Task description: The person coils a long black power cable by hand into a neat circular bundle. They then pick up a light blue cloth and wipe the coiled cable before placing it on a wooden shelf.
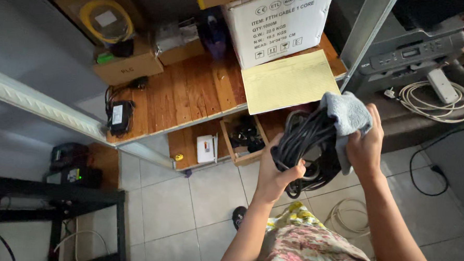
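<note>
Two hands work together: left hand (276, 171) grips a black cable coil (307, 144); right hand (366, 144) clutches a grey cloth (347, 113) against it.

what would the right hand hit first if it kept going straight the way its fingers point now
Probably the yellow notepad on the wooden shelf: the right hand, gripping a grey cloth over the black cable coil, points toward it; depth is unclear.

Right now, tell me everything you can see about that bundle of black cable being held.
The black cable bundle is a thick coil of many loops with a dull, rubbery-looking jacket, gathered loosely rather than tied as far as can be seen. It is held in the air above the tiled floor, in front of the wooden shelf. The left hand grips it from below, fingers wrapped around the strands. The right hand presses a grey cloth over its upper right side. Lower loops hang down.
</note>
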